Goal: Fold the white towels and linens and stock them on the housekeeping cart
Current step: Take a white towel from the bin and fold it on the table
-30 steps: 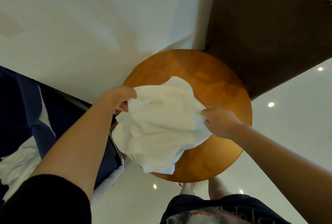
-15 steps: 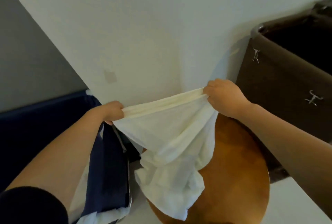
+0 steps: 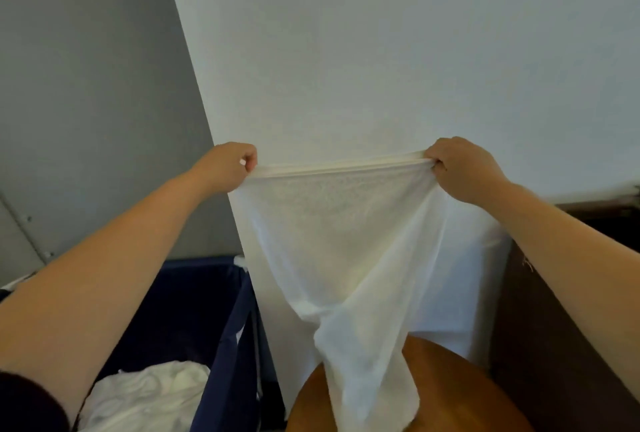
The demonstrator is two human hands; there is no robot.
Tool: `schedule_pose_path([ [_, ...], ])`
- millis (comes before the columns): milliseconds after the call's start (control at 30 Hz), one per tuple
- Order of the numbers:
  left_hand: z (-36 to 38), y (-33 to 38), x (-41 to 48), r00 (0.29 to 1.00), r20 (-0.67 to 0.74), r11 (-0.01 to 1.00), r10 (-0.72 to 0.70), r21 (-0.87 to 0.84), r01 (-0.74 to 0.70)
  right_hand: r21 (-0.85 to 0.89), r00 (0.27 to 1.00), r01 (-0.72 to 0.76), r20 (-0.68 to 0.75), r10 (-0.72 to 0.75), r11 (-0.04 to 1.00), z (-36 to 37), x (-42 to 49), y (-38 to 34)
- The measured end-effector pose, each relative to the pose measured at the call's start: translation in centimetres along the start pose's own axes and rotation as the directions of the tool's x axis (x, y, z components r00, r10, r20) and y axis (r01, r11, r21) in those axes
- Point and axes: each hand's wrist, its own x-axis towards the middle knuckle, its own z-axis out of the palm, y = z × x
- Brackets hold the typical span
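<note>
A thin white towel [image 3: 343, 244] hangs in the air in front of the white wall, its top hem stretched level between my two hands. My left hand [image 3: 228, 165] grips the left top corner with curled fingers. My right hand [image 3: 460, 165] grips the right top corner the same way. The lower part of the towel narrows and its end trails down over the round wooden table [image 3: 450, 393] at the bottom.
A navy fabric bin [image 3: 221, 345] stands at the lower left with crumpled white linens [image 3: 149, 397] inside. A dark brown bin [image 3: 554, 327] stands at the right, close to the table. A white wall is straight ahead, a grey wall to the left.
Both hands have lifted the towel off the table and pulled its top edge wide and taut. The view has tilted up toward the wall.
</note>
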Motion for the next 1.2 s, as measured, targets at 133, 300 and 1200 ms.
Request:
schedule_pose_path([
  [133,-1.4,0.7,0.0,0.998,-0.046,0.997,0.052,0.064,-0.049,-0.01,0.999,0.015,-0.045,-0.016,1.0,-2.2,2.0,-0.3],
  [300,-2.3,-0.3,0.1,0.98,0.198,0.991,-0.034,0.131,0.008,-0.027,0.997,0.026,-0.068,-0.027,0.999,-2.8,3.5,-1.1],
  [1200,-2.7,-0.1,0.7,1.0,-0.02,0.974,0.02,0.224,-0.015,-0.063,0.997,0.028,-0.068,-0.033,0.998,-4.3,2.7,-0.2],
])
